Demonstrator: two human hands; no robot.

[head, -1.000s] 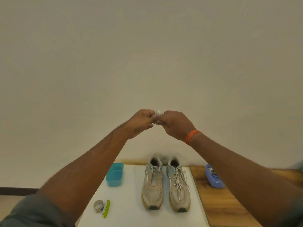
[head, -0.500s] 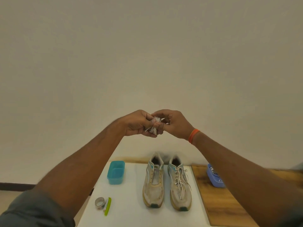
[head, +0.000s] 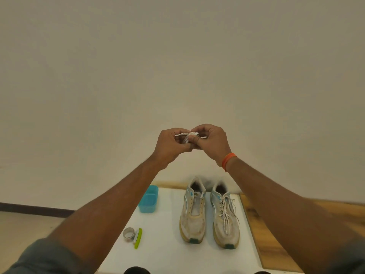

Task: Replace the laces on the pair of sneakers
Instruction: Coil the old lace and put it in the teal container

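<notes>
Lace (head: 187, 136): white, bunched into a small bundle, held up in the air well above the white board (head: 167, 254), between both hands, in front of the wall. One short loose end runs sideways toward the left hand; rest of the bundle hidden in the fingers, long axis not readable.

Left hand (head: 171, 147): fingers curled, thumb and fingertips pinching the left side of the bundle.

Right hand (head: 212, 143): fingers curled over the right side of the bundle, thumb pressed against it; orange band (head: 229, 158) at the wrist. Hands touching at the fingertips, equally near the lace.

Left sneaker (head: 194, 211): near the far edge of the board, toe toward the near edge, eyelets bare, no lace.

Right sneaker (head: 225, 214): just beside it toward the right edge, parallel, same heading, laced, ends loose.

Relation for the coming move: bare sneaker straight below and nearer than the hands; judged next, freeing an end of the bundle and bringing it down to the eyelets nearest the toe.

Teal tub (head: 148, 198): toward the far left corner. Tape roll (head: 128, 233) and green tool (head: 138, 238): touching, by the left edge. Wooden table (head: 256, 224) under the board.
</notes>
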